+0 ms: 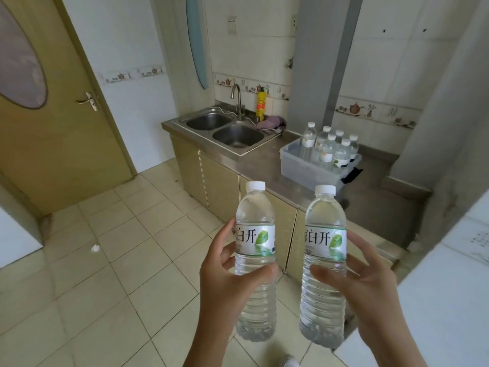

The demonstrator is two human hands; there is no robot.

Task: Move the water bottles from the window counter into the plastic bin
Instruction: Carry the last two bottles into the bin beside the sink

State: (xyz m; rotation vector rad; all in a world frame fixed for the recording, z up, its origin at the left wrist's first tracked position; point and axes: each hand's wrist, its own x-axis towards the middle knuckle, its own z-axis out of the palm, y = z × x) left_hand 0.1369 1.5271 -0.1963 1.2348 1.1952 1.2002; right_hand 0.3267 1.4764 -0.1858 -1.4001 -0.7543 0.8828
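Left hand wrapped around left bottle at mid-body, thumb across front just below label, fingers curled behind at 9 o'clock side. Right hand wrapped around right bottle likewise, thumb across front below label, fingers behind at 3 o'clock side. Both bottles upright, white caps on, clear, side by side and apart, held in the air over tiled floor. Labels facing camera; leftmost character partly cut by curve of each bottle.

Plastic bin at 1 o'clock from the hands, well apart, resting on steel counter. Six capped bottles in bin, upright, clustered toward far right end; near left part of bin bare. Lower halves blurred through translucent wall.

Double sink at 11 o'clock from bin, faucet behind it, yellow bottle and purple cloth at back edge. Door at 10 o'clock. Dark object beside right end of bin, not identifiable. Forearms cut off by bottom edge.
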